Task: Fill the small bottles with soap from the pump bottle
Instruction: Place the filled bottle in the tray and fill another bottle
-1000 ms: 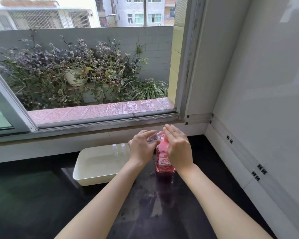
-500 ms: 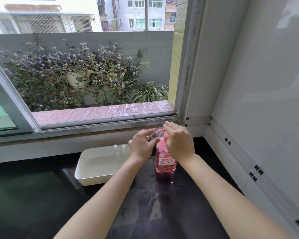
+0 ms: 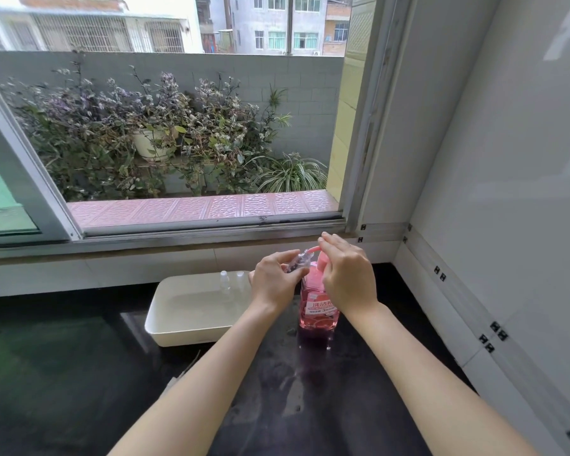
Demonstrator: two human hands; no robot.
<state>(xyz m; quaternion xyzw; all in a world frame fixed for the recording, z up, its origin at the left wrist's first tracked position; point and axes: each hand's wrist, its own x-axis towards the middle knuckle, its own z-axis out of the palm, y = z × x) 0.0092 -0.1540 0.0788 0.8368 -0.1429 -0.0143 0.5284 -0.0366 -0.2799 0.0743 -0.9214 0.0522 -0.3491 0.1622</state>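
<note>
A pink pump bottle (image 3: 317, 304) of soap stands upright on the dark counter. My left hand (image 3: 273, 284) holds a small clear bottle (image 3: 297, 261) tilted up against the pink spout. Over the pump head rests my right hand (image 3: 348, 278), fingers flat, palm down. Two more small clear bottles (image 3: 231, 281) stand upright in the white tray (image 3: 185, 327), just left of my left hand.
The dark glossy counter (image 3: 79, 373) runs left and toward me. A white tiled wall (image 3: 507, 192) closes the right side. Behind the bottle rises the window sill (image 3: 178, 245), with an open window and potted plants (image 3: 152, 143) outside.
My right hand has lifted slightly with the pump head. The left hand keeps the small bottle at the spout. The view has tilted up a little.
</note>
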